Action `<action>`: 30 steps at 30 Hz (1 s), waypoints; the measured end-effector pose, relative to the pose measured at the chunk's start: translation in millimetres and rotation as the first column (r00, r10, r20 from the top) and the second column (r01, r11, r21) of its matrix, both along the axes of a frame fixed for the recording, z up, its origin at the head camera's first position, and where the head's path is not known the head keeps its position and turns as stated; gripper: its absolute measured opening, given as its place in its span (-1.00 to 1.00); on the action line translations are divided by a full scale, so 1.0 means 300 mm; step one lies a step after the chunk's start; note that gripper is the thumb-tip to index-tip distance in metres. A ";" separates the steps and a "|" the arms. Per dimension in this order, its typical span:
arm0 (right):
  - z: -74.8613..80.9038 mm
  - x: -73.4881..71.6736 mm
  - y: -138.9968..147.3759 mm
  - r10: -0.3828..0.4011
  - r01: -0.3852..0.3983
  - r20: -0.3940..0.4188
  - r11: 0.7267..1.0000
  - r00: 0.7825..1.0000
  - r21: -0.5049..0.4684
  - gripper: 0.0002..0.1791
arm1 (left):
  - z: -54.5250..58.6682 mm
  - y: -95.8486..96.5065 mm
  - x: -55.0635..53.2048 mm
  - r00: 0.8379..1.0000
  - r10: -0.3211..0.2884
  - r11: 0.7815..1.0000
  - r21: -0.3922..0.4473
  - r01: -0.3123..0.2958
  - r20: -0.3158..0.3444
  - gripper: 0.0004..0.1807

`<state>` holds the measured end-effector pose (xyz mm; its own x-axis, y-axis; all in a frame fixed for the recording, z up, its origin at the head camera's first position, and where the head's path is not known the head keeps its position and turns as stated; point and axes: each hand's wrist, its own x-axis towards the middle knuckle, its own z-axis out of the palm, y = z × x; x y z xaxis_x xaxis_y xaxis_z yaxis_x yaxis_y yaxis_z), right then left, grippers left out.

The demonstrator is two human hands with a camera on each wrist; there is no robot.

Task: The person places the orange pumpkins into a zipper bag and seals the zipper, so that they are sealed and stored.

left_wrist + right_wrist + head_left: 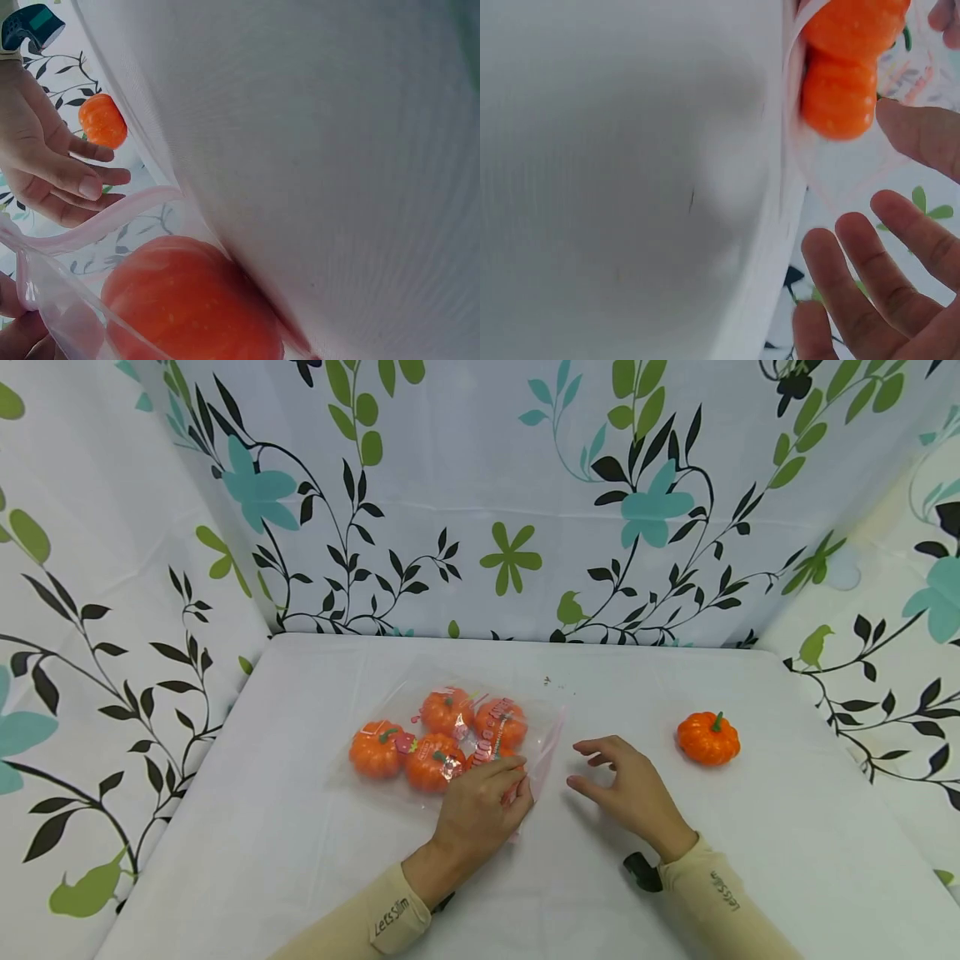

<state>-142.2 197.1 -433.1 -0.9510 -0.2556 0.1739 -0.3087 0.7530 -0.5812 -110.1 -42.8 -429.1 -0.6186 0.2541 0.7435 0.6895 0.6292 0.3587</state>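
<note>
Two tan sleeves (360, 917) are closest, cut off at the bottom. The left hand (480, 814) pinches the side of a see-through bag (555, 735) on the white table (225, 835); in the left wrist view, those fingers are cut off by the picture's edge. Inside the bag are orange pumpkins (377, 749). Four show well from above, and another is mostly hidden by the left hand. Shiny plastic and red letters (498, 727) make them harder to see. The right hand (630, 785) is wide, fingers apart, just beside the bag's pink edge. Farther right sits a lone pumpkin (708, 739) with a green stem.
</note>
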 end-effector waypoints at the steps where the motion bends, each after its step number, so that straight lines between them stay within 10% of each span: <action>1: 0.002 -0.002 0.006 -0.012 0.013 -0.032 0.999 0.999 0.031 -0.46 | 0.000 0.000 0.000 1.000 0.000 1.000 0.001 0.000 0.001 -0.85; 18: 0.022 -0.057 0.141 -0.117 0.259 -0.410 0.915 0.905 0.310 -0.36 | -0.007 -0.001 -0.002 1.000 0.004 1.000 0.004 -0.004 -0.006 -0.84; 24: 0.039 -0.091 0.205 -0.147 0.309 -0.473 0.907 0.869 0.286 -0.16 | -0.010 -0.002 -0.003 1.000 -0.003 1.000 0.006 0.003 0.007 -0.85; 30: 0.042 -0.109 0.258 -0.230 0.373 -0.423 0.880 0.876 0.294 -0.01 | -0.005 -0.004 0.000 1.000 -0.012 1.000 0.018 0.011 0.026 -0.84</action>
